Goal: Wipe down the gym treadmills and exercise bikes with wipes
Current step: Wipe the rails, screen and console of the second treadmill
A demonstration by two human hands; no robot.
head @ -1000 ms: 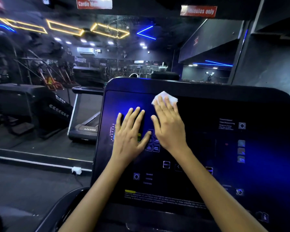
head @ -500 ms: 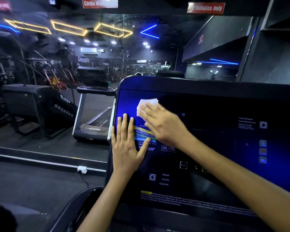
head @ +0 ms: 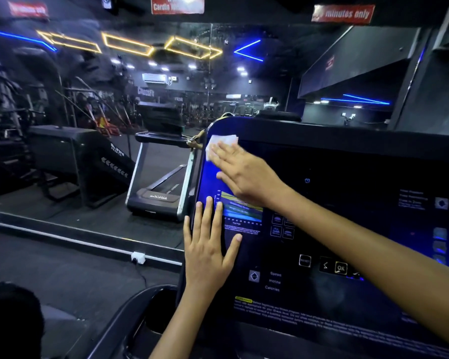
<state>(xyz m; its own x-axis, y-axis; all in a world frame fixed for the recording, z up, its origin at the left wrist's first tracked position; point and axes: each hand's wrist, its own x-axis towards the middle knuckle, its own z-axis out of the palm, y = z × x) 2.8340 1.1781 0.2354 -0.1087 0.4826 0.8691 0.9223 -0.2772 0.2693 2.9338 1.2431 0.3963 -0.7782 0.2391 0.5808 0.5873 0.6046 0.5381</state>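
Head view: white wipe [head: 222, 143] pressed flat against the upper left corner of the treadmill console [head: 347, 203], under the straight, spread fingers of the right hand [head: 244, 172]. No pinch, no curl; held there by palm and finger pressure alone, about half the sheet poking out past the fingertips. Left hand [head: 208, 244] flat too, fingers straight and slightly fanned, resting on the console's left edge lower down, holding nothing, seemingly bracing.

Handling, as a judgement: thin, soft, limp sheet, near weightless, probably damp; likely to bunch or fold under a sideways stroke and to slide off the glossy panel once pressure lifts. Best kept under broad flat fingers, or pinched at a free corner when lifting. Console face hard, smooth, slick, with touch keys such as the OK button [head: 340, 268] near the middle; light pressure advisable there.

Edges and room: wipe just beside the rounded top-left rim, close to the end of travel leftward and upward; beyond that rim, open air and a mirror wall [head: 114, 125] reflecting another treadmill [head: 161, 177]. Wide dark panel open to the right and below, well apart from the right hand. Left hand lying in the path of a straight downward stroke along the left margin.
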